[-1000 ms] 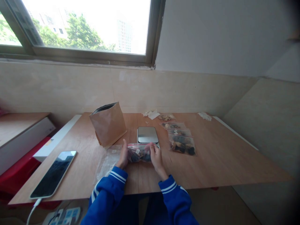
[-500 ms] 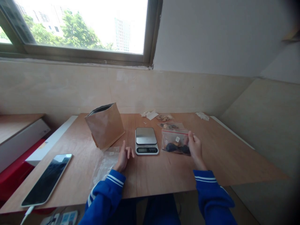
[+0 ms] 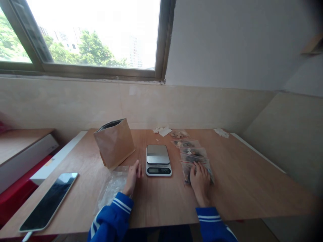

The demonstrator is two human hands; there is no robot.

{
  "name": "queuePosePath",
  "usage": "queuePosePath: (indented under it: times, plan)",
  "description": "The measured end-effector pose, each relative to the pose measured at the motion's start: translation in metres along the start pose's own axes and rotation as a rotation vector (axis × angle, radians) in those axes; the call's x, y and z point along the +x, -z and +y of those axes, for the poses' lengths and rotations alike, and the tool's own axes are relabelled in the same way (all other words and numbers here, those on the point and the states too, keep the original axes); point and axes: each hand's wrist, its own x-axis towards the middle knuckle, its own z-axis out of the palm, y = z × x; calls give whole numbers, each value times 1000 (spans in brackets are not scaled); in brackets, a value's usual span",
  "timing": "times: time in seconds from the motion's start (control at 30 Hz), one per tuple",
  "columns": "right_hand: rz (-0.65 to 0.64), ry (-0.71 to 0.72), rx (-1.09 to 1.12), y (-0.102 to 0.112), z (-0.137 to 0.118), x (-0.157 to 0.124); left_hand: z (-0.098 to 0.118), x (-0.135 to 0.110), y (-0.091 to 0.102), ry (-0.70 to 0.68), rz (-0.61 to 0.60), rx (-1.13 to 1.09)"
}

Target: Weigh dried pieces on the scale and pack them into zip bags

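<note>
Left hand (image 3: 131, 178) and right hand (image 3: 200, 183) apart on the counter (image 3: 242, 181), neither clamped on anything.

Kraft paper pouch (image 3: 114, 144) sits at the left hand's 11 o'clock, clear plastic bag (image 3: 112, 190) at its 8 o'clock, digital scale (image 3: 158, 160) at its 3 o'clock. Left fingertips rest on bare wood. Right hand lies flat on the nearest zip bag (image 3: 199, 167), the row of bags running to 11 o'clock. Flat palm is good: keeps the bag squared, contents spread.

Zip-bag contents (image 3: 193, 152), seemingly dried pieces, too small to identify
</note>
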Motion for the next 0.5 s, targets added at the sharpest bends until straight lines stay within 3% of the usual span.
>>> queuePosePath:
  times: [0.07, 0.13, 0.23, 0.33, 0.4, 0.5]
  plan:
    - [17, 11, 2, -2, 4, 1, 30, -2, -5, -154, 13, 135]
    - [32, 20, 30, -2, 6, 3, 70, 1, -5, -359, 112, 413]
    - [92, 8, 80, 0, 4, 4, 130, 21, 10, -569, 473, 760]
    - [168, -11, 87, 4, 1, 4, 164, 59, 41, -560, 823, 932]
    - [197, -6, 95, 7, -1, 4, 168, 85, 63, -498, 850, 1047]
    - [222, 16, 137, 12, -1, 6, 158, 102, 86, -324, 660, 1185]
